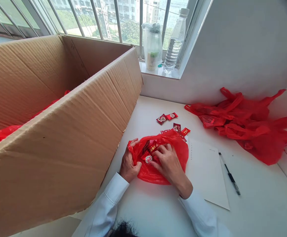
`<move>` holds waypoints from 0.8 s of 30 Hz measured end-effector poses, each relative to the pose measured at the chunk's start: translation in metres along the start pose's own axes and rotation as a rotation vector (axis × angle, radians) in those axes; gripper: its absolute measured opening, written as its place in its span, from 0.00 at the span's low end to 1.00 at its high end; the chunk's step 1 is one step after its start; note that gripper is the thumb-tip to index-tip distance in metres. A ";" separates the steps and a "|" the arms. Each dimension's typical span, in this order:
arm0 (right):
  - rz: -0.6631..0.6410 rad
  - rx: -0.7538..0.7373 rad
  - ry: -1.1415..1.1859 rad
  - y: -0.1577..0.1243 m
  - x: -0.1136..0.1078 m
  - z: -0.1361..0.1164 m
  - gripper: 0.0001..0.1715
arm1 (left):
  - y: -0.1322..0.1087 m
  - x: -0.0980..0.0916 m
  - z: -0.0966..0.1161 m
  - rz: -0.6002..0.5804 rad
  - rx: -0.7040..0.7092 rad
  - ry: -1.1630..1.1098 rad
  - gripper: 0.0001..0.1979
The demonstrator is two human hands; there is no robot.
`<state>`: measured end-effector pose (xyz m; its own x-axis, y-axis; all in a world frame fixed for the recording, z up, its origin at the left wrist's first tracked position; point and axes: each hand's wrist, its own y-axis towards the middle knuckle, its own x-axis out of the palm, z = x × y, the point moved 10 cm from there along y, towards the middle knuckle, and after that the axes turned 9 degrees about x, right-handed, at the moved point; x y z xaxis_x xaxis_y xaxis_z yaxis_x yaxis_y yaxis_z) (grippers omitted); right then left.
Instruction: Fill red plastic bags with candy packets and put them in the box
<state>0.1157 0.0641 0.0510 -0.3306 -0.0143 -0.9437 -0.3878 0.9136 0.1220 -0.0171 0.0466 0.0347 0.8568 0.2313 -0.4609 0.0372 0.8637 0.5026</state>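
A small red plastic bag (180, 154) lies on the white table (257, 204) in front of me, holding several red candy packets (148, 159). My left hand (129, 164) pinches the bag's left edge, fingers closed on the plastic. My right hand (169, 163) rests on the bag's opening with its fingers curled down among the packets inside. More red candy packets (171, 116) lie loose on the table just beyond the bag.
A large open cardboard box (66, 131) with red bags inside fills the left. A pile of empty red plastic bags (244, 123) lies at the right. White paper (207, 174) and a black pen (231, 177) sit beside my right hand. A water bottle (175, 42) stands on the windowsill.
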 end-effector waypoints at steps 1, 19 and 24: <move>-0.011 0.017 -0.019 0.000 0.005 -0.006 0.10 | 0.000 0.000 -0.001 0.000 -0.001 0.000 0.37; -0.057 0.004 0.172 -0.005 -0.014 0.023 0.13 | -0.003 -0.004 -0.002 0.049 -0.023 -0.026 0.37; 0.026 0.018 -0.038 0.004 -0.005 0.026 0.24 | -0.003 -0.006 -0.002 0.045 -0.022 -0.006 0.36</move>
<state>0.1381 0.0782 0.0488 -0.3075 0.0244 -0.9512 -0.3638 0.9207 0.1412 -0.0232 0.0434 0.0339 0.8603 0.2672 -0.4341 -0.0123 0.8622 0.5064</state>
